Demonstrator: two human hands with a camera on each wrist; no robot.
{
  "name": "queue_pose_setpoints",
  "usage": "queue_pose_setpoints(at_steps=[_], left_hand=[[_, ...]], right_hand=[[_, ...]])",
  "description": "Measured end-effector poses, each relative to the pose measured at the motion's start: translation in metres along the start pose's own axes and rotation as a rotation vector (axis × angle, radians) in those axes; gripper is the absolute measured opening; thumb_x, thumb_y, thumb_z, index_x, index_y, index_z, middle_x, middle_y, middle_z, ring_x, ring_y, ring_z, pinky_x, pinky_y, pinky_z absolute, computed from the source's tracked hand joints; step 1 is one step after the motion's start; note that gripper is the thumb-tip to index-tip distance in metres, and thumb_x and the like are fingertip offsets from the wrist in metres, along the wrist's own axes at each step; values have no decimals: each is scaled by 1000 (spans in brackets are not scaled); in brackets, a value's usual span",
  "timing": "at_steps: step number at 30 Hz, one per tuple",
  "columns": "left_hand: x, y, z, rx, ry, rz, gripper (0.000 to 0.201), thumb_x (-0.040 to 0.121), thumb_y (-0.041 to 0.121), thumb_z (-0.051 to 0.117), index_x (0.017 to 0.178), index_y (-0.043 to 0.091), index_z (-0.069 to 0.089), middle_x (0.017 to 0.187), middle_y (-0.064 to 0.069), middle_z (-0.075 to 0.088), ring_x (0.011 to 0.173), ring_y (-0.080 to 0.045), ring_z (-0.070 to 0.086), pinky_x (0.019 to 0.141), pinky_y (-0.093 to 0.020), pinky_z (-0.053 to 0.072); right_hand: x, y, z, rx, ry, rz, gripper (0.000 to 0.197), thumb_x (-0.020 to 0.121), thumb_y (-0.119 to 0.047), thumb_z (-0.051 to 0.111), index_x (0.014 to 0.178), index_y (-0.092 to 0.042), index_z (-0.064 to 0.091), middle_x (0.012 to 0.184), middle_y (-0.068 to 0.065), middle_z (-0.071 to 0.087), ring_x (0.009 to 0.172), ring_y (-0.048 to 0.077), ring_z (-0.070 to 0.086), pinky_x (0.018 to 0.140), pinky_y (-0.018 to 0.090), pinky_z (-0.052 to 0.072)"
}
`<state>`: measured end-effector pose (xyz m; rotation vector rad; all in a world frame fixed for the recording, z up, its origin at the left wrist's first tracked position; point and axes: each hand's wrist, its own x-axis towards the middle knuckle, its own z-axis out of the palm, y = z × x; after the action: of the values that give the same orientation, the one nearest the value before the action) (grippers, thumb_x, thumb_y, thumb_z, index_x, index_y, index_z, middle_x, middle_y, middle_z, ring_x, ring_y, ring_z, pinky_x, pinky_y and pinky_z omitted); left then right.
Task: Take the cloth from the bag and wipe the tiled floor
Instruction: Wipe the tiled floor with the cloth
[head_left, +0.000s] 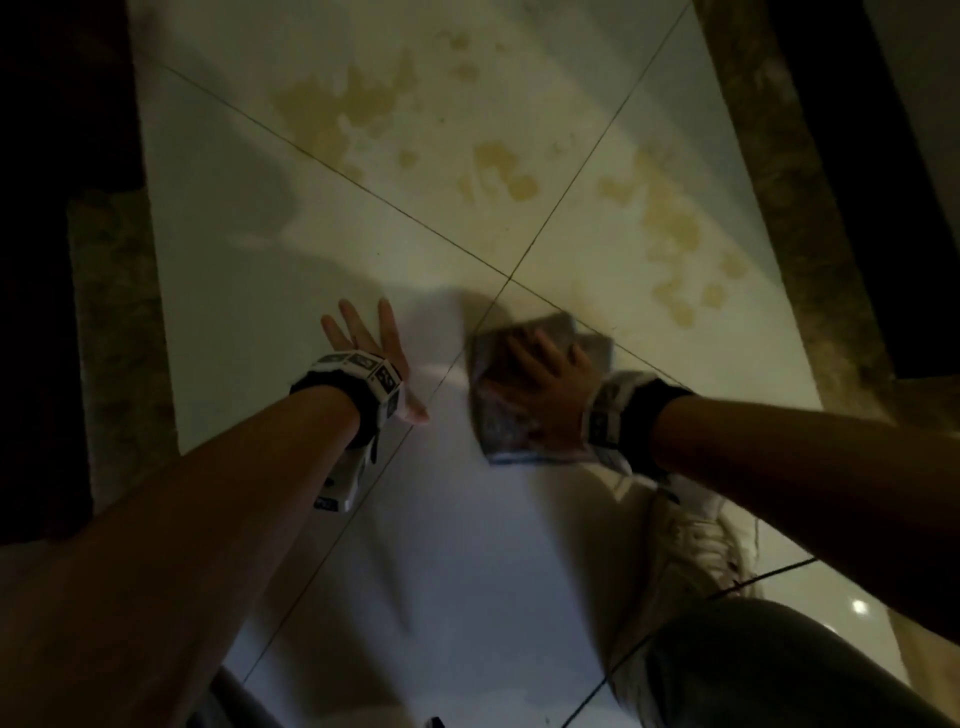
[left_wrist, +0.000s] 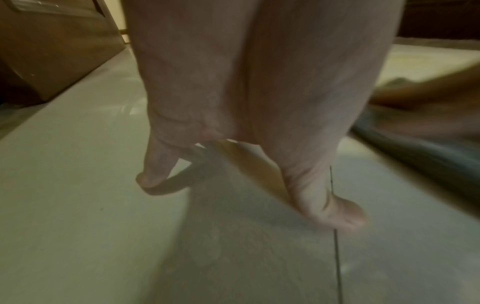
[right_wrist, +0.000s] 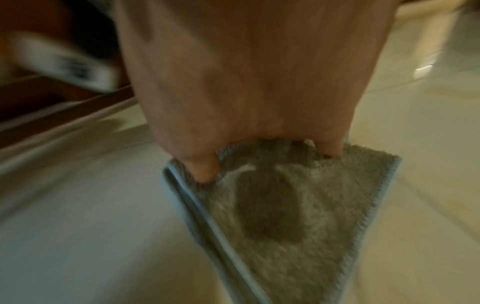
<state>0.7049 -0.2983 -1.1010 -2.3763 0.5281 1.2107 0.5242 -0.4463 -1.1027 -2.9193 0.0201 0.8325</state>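
Observation:
A folded grey cloth (head_left: 498, 421) with a light blue hem lies flat on the pale tiled floor (head_left: 291, 249), just this side of where the tile joints cross. My right hand (head_left: 540, 379) presses down on it with spread, straight fingers. In the right wrist view the thumb and little finger dig into the cloth (right_wrist: 324, 205), which has a dark wet patch in its middle. My left hand (head_left: 363, 338) is spread open on the bare tile to the left of the cloth, holding nothing; its fingertips (left_wrist: 148, 179) touch the floor. Yellow-brown stains (head_left: 332, 109) spread across the far tiles. The bag is not in view.
More stains (head_left: 670, 223) run along the right tile toward a brown speckled border strip (head_left: 795, 208); a similar strip (head_left: 114, 338) lies at the left. My white shoe (head_left: 691, 545) and bent knee (head_left: 779, 665) sit near right. Brown wooden furniture (left_wrist: 52, 51) stands at the left.

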Motion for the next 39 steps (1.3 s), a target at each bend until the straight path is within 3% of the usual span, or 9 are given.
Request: queue_pose_setpoints(at_steps=[4, 7, 13, 17, 22, 24, 26, 30, 39], left_hand=[[-4, -2, 2, -27, -1, 9, 158, 59, 62, 84, 142, 15, -42, 147, -28, -42, 138, -53, -28, 114, -68, 11], [-2, -4, 3, -30, 11, 29, 157, 59, 61, 85, 143, 16, -40, 147, -27, -43, 138, -53, -29, 113, -69, 9], [-4, -2, 2, -48, 5, 24, 159, 57, 57, 88, 143, 18, -40, 148, -25, -43, 138, -50, -31, 114, -68, 8], [-10, -3, 0, -27, 1, 13, 156, 59, 58, 86, 144, 18, -39, 149, -25, -40, 140, -49, -28, 114, -67, 9], [-11, 0, -2, -22, -1, 8, 157, 60, 58, 86, 142, 17, -41, 148, -25, -42, 139, -49, -30, 115, -66, 7], [-10, 1, -1, -27, -7, 4, 158, 60, 57, 87, 141, 18, -43, 148, -24, -43, 139, -48, -31, 116, -65, 5], [-7, 1, -2, -20, -17, -2, 159, 58, 56, 87, 140, 18, -44, 147, -24, -44, 138, -48, -32, 115, -65, 4], [-7, 2, -4, -25, -24, -4, 162, 56, 58, 88, 140, 18, -44, 147, -25, -44, 139, -49, -30, 115, -66, 1], [-20, 28, -26, -134, 9, 0, 153, 61, 69, 78, 147, 10, -33, 152, -31, -31, 142, -53, -20, 115, -66, 4]], right_hand=[[-28, 3, 32, -42, -145, -79, 83, 88, -67, 47, 149, -50, -6, 162, 5, -16, 147, 42, -11, 112, 65, 15], [-16, 18, 27, -44, -118, -116, 82, 87, -67, 46, 149, -52, -6, 162, 2, -14, 147, 40, -10, 112, 66, 17], [34, 69, -12, 113, -20, 159, 68, 91, -69, 29, 148, -54, -5, 162, 2, -16, 147, 41, -11, 115, 65, 10], [36, 63, -11, 118, -38, 186, 76, 89, -72, 34, 149, -51, -7, 162, 6, -18, 146, 42, -12, 113, 67, 5], [-26, 36, 28, 91, 27, 42, 83, 75, -69, 54, 149, -38, 31, 158, 17, 25, 140, 52, 24, 98, 76, 30], [-43, 35, 40, 34, -38, -9, 90, 79, -65, 59, 152, -44, 12, 163, 10, 4, 146, 46, 5, 108, 73, 17], [-50, 43, 38, 61, -70, -27, 80, 88, -62, 45, 149, -51, -5, 163, 3, -12, 147, 39, -13, 113, 69, 10], [-32, 79, 15, 101, -53, 113, 72, 87, -62, 24, 149, -49, -10, 162, 4, -16, 147, 40, -11, 114, 65, 14], [-33, 54, 14, 173, -114, 234, 82, 91, -61, 42, 149, -46, -14, 159, 8, -26, 145, 42, -20, 114, 67, 0]])
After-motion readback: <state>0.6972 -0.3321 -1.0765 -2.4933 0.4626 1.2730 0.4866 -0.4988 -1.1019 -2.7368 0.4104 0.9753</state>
